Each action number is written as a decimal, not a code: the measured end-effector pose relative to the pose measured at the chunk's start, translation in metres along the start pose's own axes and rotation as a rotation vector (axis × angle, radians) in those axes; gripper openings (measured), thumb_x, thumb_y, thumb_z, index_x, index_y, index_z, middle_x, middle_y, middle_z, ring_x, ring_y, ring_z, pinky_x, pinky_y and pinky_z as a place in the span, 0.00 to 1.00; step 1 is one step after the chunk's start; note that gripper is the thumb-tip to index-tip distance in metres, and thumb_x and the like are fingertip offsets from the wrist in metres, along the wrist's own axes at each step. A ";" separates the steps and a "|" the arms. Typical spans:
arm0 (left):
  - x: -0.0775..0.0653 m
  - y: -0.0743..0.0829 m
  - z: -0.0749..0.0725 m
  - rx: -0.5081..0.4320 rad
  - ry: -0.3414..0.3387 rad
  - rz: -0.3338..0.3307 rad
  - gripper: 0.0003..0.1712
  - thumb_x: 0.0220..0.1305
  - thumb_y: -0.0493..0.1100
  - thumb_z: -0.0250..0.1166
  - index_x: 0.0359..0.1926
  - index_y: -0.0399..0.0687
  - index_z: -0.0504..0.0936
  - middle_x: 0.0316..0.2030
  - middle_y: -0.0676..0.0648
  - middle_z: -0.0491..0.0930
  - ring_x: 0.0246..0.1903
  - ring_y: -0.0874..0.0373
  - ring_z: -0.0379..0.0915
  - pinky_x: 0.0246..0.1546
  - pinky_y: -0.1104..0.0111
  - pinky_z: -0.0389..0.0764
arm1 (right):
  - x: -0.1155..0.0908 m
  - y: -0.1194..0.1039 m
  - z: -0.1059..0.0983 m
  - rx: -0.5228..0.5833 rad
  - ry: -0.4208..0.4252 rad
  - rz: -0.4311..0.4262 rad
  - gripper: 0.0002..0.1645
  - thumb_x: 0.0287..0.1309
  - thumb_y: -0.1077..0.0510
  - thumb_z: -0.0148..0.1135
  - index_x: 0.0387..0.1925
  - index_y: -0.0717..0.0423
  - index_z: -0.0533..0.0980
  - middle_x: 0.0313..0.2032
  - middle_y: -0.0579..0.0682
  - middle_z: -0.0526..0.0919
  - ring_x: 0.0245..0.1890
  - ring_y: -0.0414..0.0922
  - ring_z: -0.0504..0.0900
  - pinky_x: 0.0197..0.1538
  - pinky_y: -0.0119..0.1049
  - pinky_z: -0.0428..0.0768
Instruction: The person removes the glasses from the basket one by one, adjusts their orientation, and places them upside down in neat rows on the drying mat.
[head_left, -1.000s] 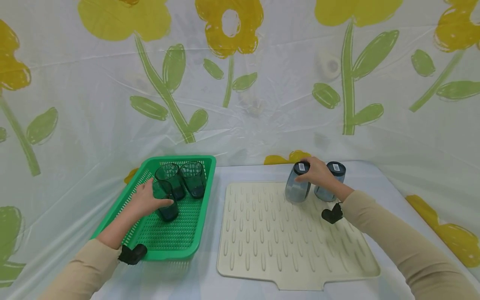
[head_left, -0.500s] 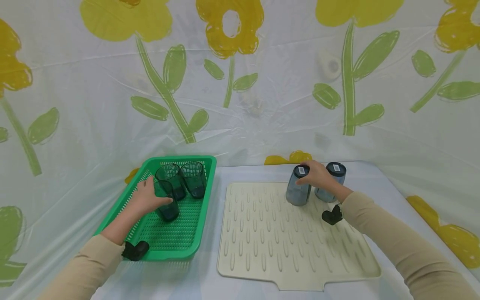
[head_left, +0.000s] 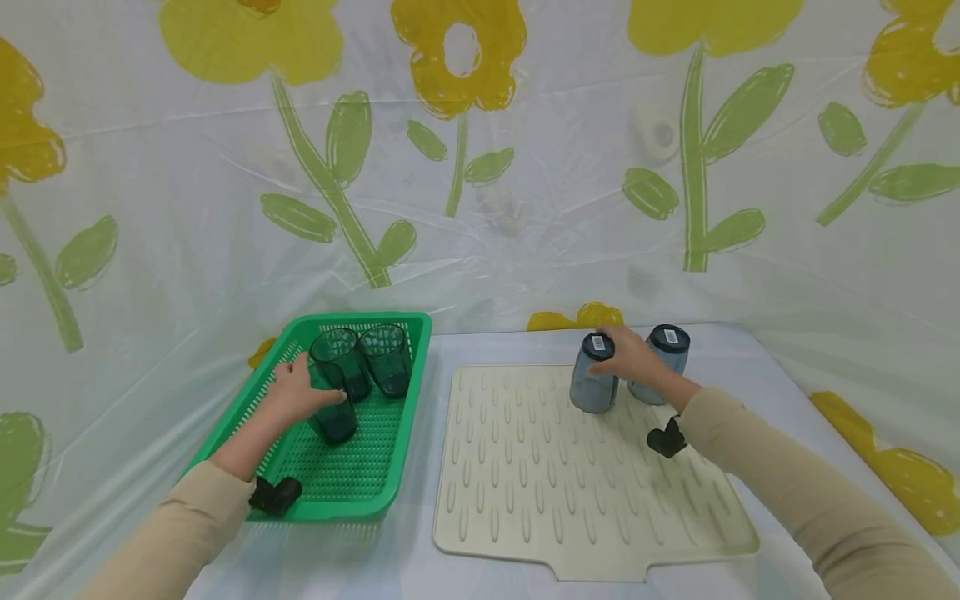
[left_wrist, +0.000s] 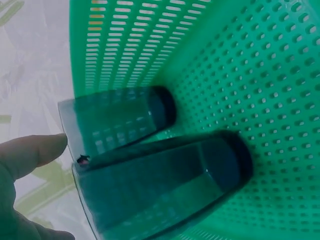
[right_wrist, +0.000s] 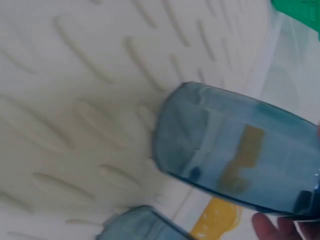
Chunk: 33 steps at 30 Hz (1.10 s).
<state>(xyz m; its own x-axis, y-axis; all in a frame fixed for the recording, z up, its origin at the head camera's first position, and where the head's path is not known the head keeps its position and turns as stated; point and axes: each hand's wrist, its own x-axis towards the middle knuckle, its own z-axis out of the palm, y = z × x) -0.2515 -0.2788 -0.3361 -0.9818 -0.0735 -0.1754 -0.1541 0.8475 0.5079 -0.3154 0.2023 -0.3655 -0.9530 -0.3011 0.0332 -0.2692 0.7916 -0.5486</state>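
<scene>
My right hand point(head_left: 628, 357) grips an upside-down tinted drinking glass point(head_left: 592, 387) near its base, which faces up and bears a white label. Its rim is at the ribbed beige drying mat point(head_left: 517, 467). To its right, a second upturned glass point(head_left: 670, 343) stands on the mat, partly behind my hand. On the left, my left hand point(head_left: 291, 396) reaches over the green basket point(head_left: 397, 483), thumb and fingers spread about the rim of the nearest upright glass point(head_left: 336, 423). In the left wrist view, the thumb point(left_wrist: 42, 150) is apart from the fingers at the glass rims.
Two more upright glasses, one left point(head_left: 348, 375) and one right point(head_left: 390, 371), stand at the basket's far end. A white-covered table point(head_left: 405, 533) lies under basket and mat. Behind hangs a flower-printed sheet point(head_left: 555, 167).
My right hand has lowered its glass slightly, and the glass now stands straighter on the mat. The left hand has barely shifted over the basket.
</scene>
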 end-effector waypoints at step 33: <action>0.008 -0.007 -0.002 -0.120 -0.130 -0.080 0.62 0.53 0.59 0.64 0.66 0.25 0.34 0.62 0.21 0.40 0.57 0.27 0.52 0.44 0.44 0.72 | -0.044 -0.008 0.002 0.073 0.093 0.048 0.52 0.52 0.58 0.65 0.67 0.70 0.45 0.63 0.72 0.53 0.59 0.68 0.61 0.52 0.58 0.71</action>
<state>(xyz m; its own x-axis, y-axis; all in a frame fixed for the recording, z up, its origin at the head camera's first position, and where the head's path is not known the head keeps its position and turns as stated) -0.2581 -0.2865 -0.3391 -0.9445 -0.0627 -0.3225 -0.2506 0.7724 0.5836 -0.2713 0.2079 -0.3641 -0.9744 -0.2100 0.0808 -0.2149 0.7624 -0.6104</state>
